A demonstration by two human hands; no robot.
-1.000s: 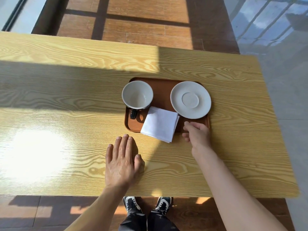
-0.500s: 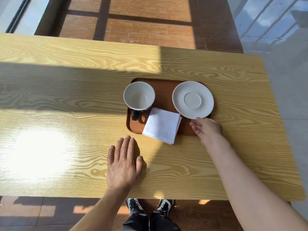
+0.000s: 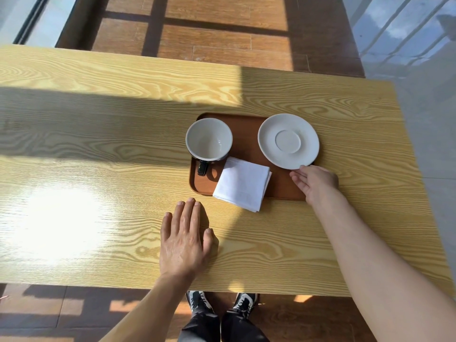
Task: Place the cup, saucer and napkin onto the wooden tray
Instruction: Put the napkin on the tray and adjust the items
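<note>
A brown wooden tray lies on the table. On its left stands a white cup with a dark handle pointing toward me. A white saucer sits on the tray's right end, overhanging the rim. A folded white napkin lies on the tray's near side, its front corner over the edge onto the table. My right hand is at the tray's near right corner, fingers apart, fingertips just at the saucer's near rim. My left hand rests flat on the table, in front of the tray.
The light wooden table stretches wide to the left, with a bright sun patch on its near left. Its near edge is just behind my left wrist. Below it I see my shoes and a wooden floor.
My right hand has moved right and slightly away from me, from beside the napkin to the saucer's near rim. The left hand, cup, saucer and napkin stay as they were.
</note>
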